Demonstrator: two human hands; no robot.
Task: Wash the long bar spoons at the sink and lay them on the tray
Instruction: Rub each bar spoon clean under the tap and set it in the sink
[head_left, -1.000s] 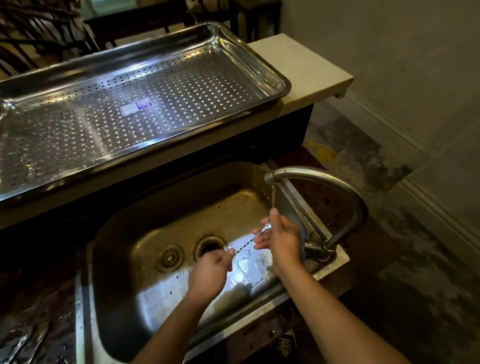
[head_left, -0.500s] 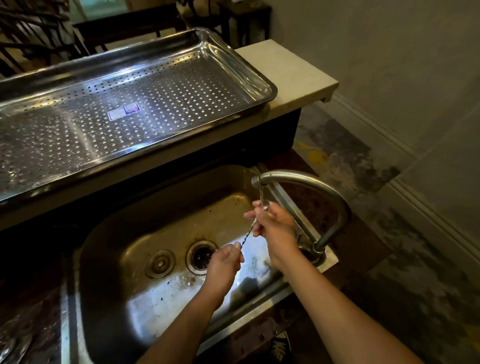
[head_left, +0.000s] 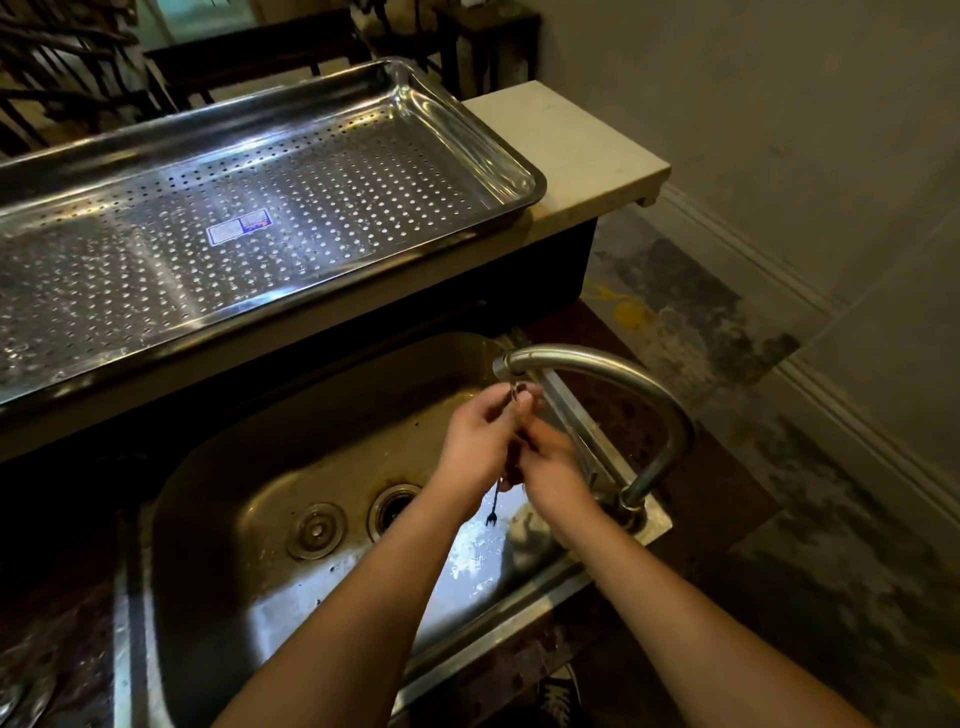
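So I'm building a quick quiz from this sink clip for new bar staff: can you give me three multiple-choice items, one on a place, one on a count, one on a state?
1. Where is the perforated tray?
A. Inside the sink
B. On the raised counter behind the sink
C. On the floor

2. How many round fittings show in the sink floor?
A. One
B. Two
C. Four

3. What is happening with the bar spoon?
A. It lies on the tray
B. It rests alone in the sink
C. Both hands hold it under the faucet

Answers:
1 B, the tray sits on the ledge above the basin.
2 B, a plug and an open drain lie side by side.
3 C, the left hand and right hand grip it, forked end hanging below.
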